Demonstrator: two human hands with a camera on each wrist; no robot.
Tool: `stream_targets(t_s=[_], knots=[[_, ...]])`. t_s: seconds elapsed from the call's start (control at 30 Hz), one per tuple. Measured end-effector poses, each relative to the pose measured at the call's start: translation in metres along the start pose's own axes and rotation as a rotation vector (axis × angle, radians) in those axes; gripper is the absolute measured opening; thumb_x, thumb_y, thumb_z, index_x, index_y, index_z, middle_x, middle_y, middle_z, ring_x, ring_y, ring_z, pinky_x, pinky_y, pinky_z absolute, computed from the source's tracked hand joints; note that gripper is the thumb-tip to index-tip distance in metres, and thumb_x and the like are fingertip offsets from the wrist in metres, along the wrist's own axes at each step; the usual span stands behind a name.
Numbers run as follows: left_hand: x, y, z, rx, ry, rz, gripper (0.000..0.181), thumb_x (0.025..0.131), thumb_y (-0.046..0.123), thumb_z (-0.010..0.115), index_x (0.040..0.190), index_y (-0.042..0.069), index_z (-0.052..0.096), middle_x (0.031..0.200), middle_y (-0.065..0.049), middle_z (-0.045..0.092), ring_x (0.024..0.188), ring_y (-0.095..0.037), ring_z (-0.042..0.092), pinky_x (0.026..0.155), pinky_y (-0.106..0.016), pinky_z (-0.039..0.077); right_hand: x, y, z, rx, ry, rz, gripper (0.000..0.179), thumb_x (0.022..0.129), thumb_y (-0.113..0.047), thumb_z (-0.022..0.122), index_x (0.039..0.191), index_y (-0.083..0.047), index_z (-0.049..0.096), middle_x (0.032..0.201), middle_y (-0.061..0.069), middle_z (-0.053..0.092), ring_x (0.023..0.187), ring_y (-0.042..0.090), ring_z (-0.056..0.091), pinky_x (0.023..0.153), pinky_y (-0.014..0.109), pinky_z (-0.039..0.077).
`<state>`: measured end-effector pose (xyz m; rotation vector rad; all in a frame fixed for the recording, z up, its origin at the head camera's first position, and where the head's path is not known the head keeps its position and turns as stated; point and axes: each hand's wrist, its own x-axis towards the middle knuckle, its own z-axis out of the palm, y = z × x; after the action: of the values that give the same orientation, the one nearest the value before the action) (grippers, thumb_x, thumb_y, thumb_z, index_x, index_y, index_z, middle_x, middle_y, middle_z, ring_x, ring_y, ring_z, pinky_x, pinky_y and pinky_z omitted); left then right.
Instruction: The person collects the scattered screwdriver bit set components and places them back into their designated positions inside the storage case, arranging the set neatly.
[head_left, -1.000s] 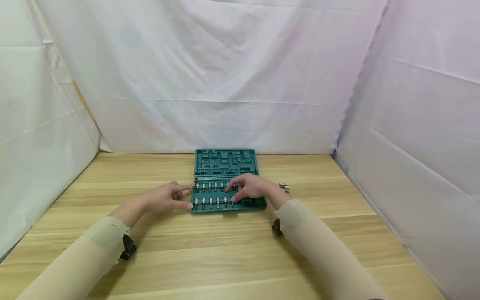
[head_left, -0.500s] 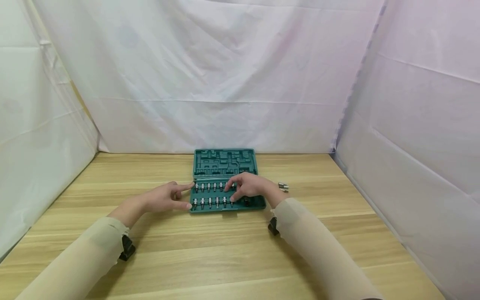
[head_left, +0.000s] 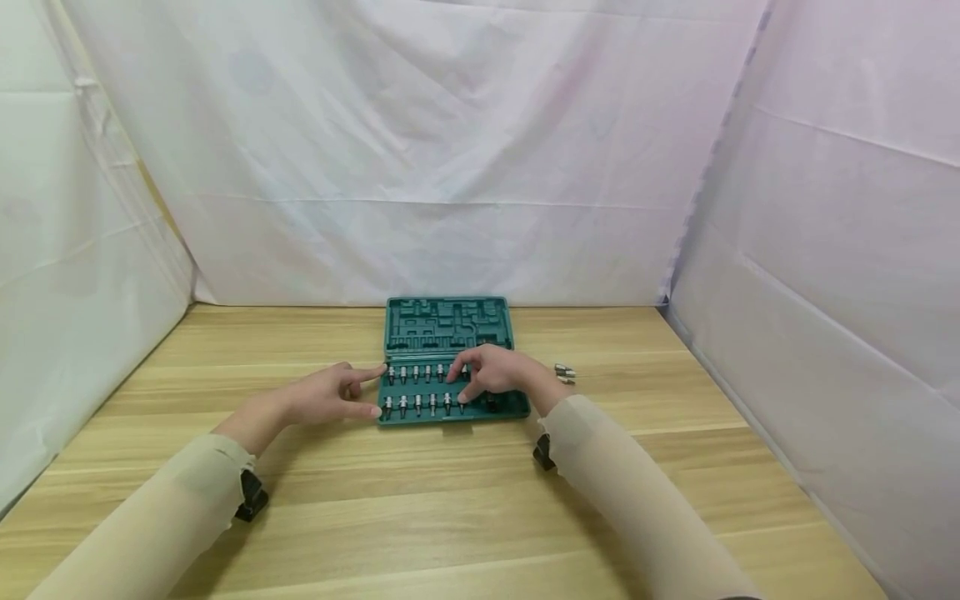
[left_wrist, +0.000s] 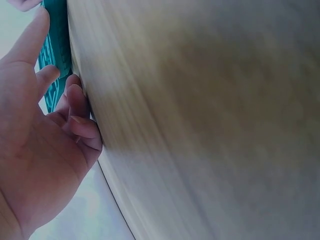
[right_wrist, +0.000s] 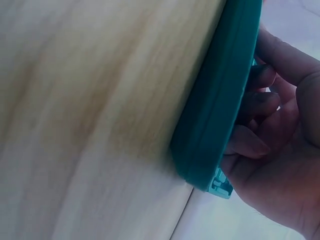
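Observation:
A green socket-set case [head_left: 414, 389] lies unfolded on the table, its tray holding two rows of silver-and-dark bit sockets [head_left: 417, 403]. My left hand [head_left: 322, 396] stretches index finger and thumb to the tray's left edge, one at each corner. In the left wrist view, that hand's other fingers [left_wrist: 78, 102] bend loosely beside the case. Over the tray's right part arches my right hand [head_left: 498, 372], thumb at the end of the front row and index finger at the back row, spread apart. It hides part of the back row. The right wrist view has the case wall [right_wrist: 212, 115] covering its fingertips.
Several loose bit sockets [head_left: 566, 372] lie on the wooden table [head_left: 420, 517] right of the case. The moulded lid [head_left: 450, 325] rests toward the back, near the white curtain [head_left: 435, 167]. Fabric walls [head_left: 840, 250] stand at both sides.
Both hands keep the same places on the case. The case and loose bit sockets appear slightly further left in the head view.

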<state>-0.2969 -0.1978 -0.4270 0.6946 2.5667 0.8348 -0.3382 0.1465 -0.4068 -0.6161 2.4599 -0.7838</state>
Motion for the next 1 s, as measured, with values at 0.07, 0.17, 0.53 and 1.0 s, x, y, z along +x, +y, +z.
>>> stream_targets(t_s=[0.07,0.17,0.53,1.0], knots=[[0.000,-0.001,0.000,-0.001,-0.001,-0.002,0.090,0.102,0.048,0.079,0.173,0.015,0.035,0.109,-0.010,0.054,0.093,-0.022,0.048,0.078,-0.036,0.043,0.000,0.001,0.001,-0.009,0.000,-0.006,0.027,0.100,-0.024,0.084,0.125,-0.028,0.076,0.087,0.005,0.062,0.074,0.019,0.051,0.072,0.034,0.045],[0.000,-0.002,0.001,-0.003,-0.001,-0.013,0.090,0.101,0.049,0.079,0.173,0.016,0.035,0.109,-0.010,0.054,0.094,-0.022,0.049,0.079,-0.037,0.044,0.000,0.002,0.003,-0.021,0.003,-0.009,0.028,0.100,-0.025,0.084,0.127,-0.029,0.076,0.083,0.003,0.060,0.072,0.018,0.050,0.071,0.034,0.044],[-0.001,-0.002,0.001,0.000,-0.006,-0.013,0.090,0.102,0.049,0.078,0.173,0.017,0.034,0.109,-0.010,0.054,0.093,-0.022,0.048,0.079,-0.038,0.043,-0.008,0.008,0.007,-0.068,0.031,-0.069,0.031,0.103,-0.031,0.080,0.134,-0.032,0.076,0.068,-0.004,0.052,0.061,0.015,0.043,0.068,0.033,0.043],[0.001,-0.001,0.000,-0.010,-0.002,-0.020,0.090,0.101,0.049,0.079,0.173,0.018,0.034,0.108,-0.010,0.053,0.094,-0.022,0.048,0.080,-0.039,0.042,-0.041,0.037,-0.026,-0.023,0.232,-0.113,0.031,0.109,-0.040,0.069,0.134,-0.022,0.076,0.098,0.009,0.070,0.080,0.021,0.054,0.073,0.036,0.046]])
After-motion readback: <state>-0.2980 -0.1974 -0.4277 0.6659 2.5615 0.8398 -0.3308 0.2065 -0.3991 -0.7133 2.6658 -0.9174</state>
